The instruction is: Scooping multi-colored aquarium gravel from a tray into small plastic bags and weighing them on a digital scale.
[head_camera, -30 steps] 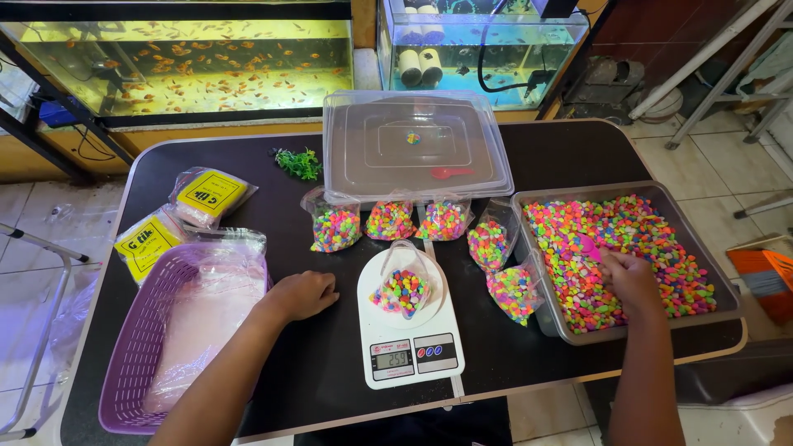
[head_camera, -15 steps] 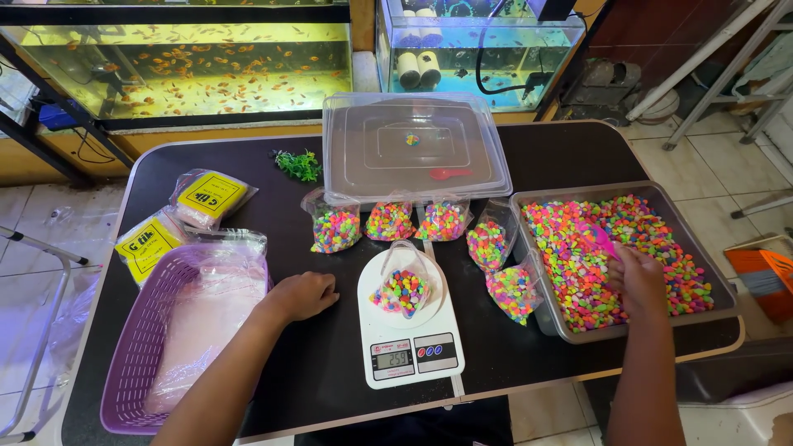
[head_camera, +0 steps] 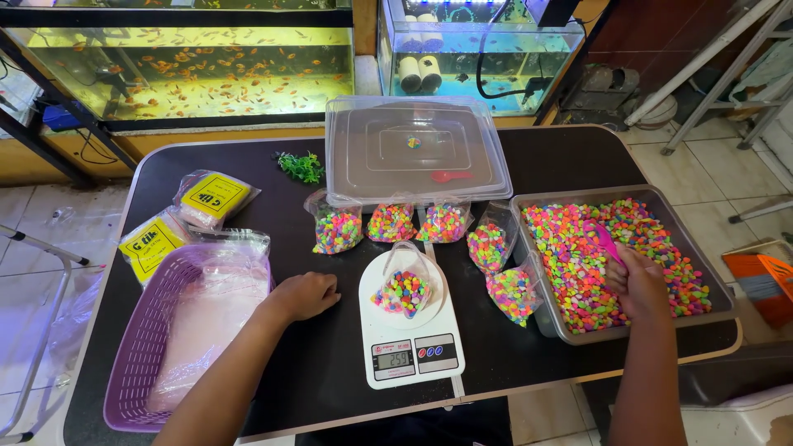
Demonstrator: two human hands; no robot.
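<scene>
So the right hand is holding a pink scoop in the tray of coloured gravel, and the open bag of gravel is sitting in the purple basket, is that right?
Not quite. The right hand does hold the pink scoop in the tray of coloured gravel, but the open bag of gravel sits on the white kitchen scale, not in the purple basket. The head view shows this.

Two yellow-labelled clear packets at table's left, grey scale display, five gravel bags

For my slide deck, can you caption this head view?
Right hand holds a pink scoop over a tray of coloured gravel; left hand rests beside the scale.
</scene>
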